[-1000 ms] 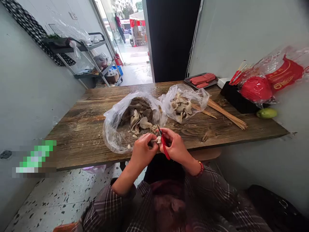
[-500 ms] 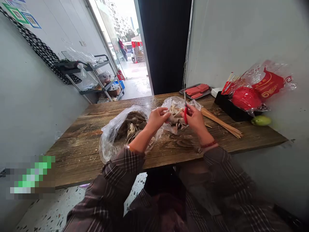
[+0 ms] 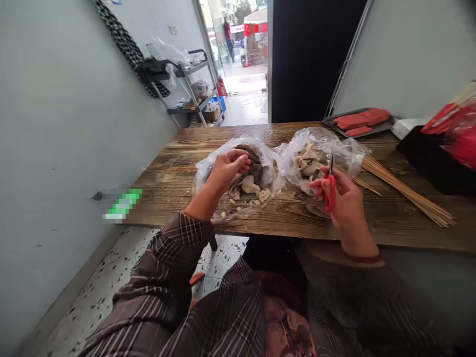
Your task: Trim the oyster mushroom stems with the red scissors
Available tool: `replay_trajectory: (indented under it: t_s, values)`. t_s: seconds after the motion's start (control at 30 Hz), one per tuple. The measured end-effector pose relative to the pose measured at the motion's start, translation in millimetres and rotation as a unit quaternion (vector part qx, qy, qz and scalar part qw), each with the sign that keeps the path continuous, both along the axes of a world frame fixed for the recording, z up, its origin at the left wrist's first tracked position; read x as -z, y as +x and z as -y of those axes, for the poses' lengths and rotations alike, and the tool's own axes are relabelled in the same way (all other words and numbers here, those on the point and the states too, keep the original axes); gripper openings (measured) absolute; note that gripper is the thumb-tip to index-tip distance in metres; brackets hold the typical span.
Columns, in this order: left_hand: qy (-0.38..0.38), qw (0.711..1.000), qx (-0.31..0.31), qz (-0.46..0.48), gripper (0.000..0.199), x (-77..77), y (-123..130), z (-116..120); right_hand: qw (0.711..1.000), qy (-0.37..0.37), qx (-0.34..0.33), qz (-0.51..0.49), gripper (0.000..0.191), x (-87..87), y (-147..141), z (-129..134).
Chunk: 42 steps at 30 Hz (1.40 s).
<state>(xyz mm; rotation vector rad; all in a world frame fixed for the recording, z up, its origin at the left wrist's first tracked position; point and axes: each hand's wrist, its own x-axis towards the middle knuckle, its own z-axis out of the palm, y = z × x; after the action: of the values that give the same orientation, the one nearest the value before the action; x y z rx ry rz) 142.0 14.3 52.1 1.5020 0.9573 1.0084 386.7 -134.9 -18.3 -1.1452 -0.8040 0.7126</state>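
Working in 2 spots above the surface [image 3: 171, 168]! Hovering over the left bag [image 3: 203, 171] with the left hand [image 3: 226, 171], curling the fingers inward, showing nothing plainly between the fingertips and so not managing to tell whether pinching a scrap or only air. Across to the other side, grasping the scissors [image 3: 330, 196] firmly by the red handles in the right hand [image 3: 347, 203], pointing the blades toward the far edge, hanging just before the right bag [image 3: 320, 136]. Not being able to tell, from this angle, whether touching the plastic.

Peering into the left bag now, spreading almost to the front edge: spotting the mushrooms [image 3: 251, 184], both pale and dark, lying heaped and partly hiding behind the left hand. Spotting scraps [image 3: 232, 201] too, lying loose toward the front edge. Over to the right bag, sitting closer to the far edge: finding mushroom pieces [image 3: 307, 161], piling up nicely.

Judging progress: looking partway along, probably counting the pile in the right bag as done, and the heap in the left bag as left to handle. Seeing nothing clearly between the blades.

Lying untouched beside the right bag, slanting toward the front edge: the skewers [image 3: 409, 191]. Resting along the far edge: the tray [image 3: 330, 124], carrying reddish slabs [image 3: 357, 120].
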Motion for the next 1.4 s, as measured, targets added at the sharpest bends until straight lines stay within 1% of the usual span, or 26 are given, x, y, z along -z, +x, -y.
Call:
replay_trajectory:
  t_s: [0.07,0.13,0.2,0.23,0.27,0.33,0.4,0.47,0.5,0.57,0.67,0.73,0.8,0.87,0.93,0.97,1.03,1.1,1.17,1.23,1.33,1.4]
  values:
    - [0.008,1.0,-0.01,-0.025,0.023,11.9,-26.6,4.4,0.998,-0.016,-0.052,-0.005,0.048,10.5,-21.9,7.9]
    - [0.036,0.996,-0.016,-0.078,0.023,25.8,-46.7,9.9,0.996,-0.028,-0.085,-0.001,0.05,22.4,-39.3,12.4]
    - [0.098,0.982,-0.028,-0.161,0.021,37.1,-58.2,15.7,0.994,-0.041,-0.098,0.01,0.052,31.7,-50.5,14.2]
    - [0.14,0.968,-0.037,-0.205,0.02,40.6,-60.4,18.6,0.994,-0.048,-0.099,0.017,0.052,34.7,-53.7,14.4]
    - [0.188,0.949,-0.046,-0.248,0.019,42.5,-60.4,21.5,0.993,-0.055,-0.099,0.023,0.053,36.7,-55.6,14.5]
    - [0.28,0.903,-0.052,-0.322,0.021,42.2,-54.6,27.2,0.992,-0.067,-0.097,0.034,0.054,38.3,-56.6,14.6]
    - [0.351,0.858,-0.027,-0.375,0.033,39.1,-44.2,31.8,0.992,-0.074,-0.094,0.047,0.055,37.9,-56.1,14.7]
    - [0.391,0.824,0.023,-0.411,0.043,37.0,-32.7,34.2,0.991,-0.074,-0.093,0.064,0.055,36.5,-55.9,15.1]
    - [0.401,0.812,0.048,-0.422,0.044,37.2,-27.4,34.3,0.99,-0.072,-0.095,0.07,0.054,35.6,-56.1,15.4]
    - [0.41,0.8,0.079,-0.431,0.036,40.2,-18.9,32.4,0.99,-0.068,-0.1,0.079,0.053,34.0,-57.3,16.0]
    - [0.412,0.807,0.085,-0.414,0.019,47.4,-12.6,26.5,0.988,-0.066,-0.103,0.092,0.053,33.5,-59.2,15.9]
    - [0.409,0.821,0.07,-0.393,0.015,50.1,-12.8,23.4,0.987,-0.064,-0.099,0.106,0.053,34.9,-59.9,15.1]
    - [0.399,0.842,0.041,-0.36,0.014,49.4,-15.6,22.4,0.986,-0.06,-0.092,0.121,0.053,36.6,-60.4,14.2]
    - [0.377,0.874,-0.001,-0.306,0.011,45.9,-20.2,23.9,0.986,-0.06,-0.086,0.13,0.053,36.4,-61.9,14.3]
    - [0.333,0.913,-0.037,-0.234,0.008,41.5,-25.2,27.5,0.985,-0.062,-0.096,0.126,0.052,32.6,-66.2,16.4]
    - [0.299,0.932,-0.049,-0.196,0.007,39.6,-27.6,30.0,0.985,-0.062,-0.108,0.117,0.052,29.4,-69.7,18.3]
    - [0.211,0.968,-0.059,-0.123,0.011,36.9,-31.5,36.0,0.981,-0.062,-0.159,0.091,0.051,21.4,-79.7,23.6]
    - [0.127,0.988,-0.061,-0.055,0.018,35.7,-33.9,43.0,0.97,-0.062,-0.225,0.064,0.052,13.7,-92.4,29.0]
    - [0.081,0.995,-0.065,-0.01,0.022,35.4,-35.0,50.1,0.957,-0.067,-0.28,0.047,0.054,8.7,-105.3,32.1]
    - [0.076,0.994,-0.075,-0.002,0.023,35.6,-35.3,56.9,0.949,-0.077,-0.305,0.037,0.056,6.8,-115.9,32.1]
    - [0.099,0.99,-0.087,-0.042,0.021,36.1,-35.2,66.8,0.947,-0.097,-0.305,0.024,0.058,6.5,-125.2,27.8]
    - [0.115,0.988,-0.083,-0.068,0.018,36.5,-34.6,73.6,0.948,-0.106,-0.3,0.015,0.058,5.9,-127.8,24.3]
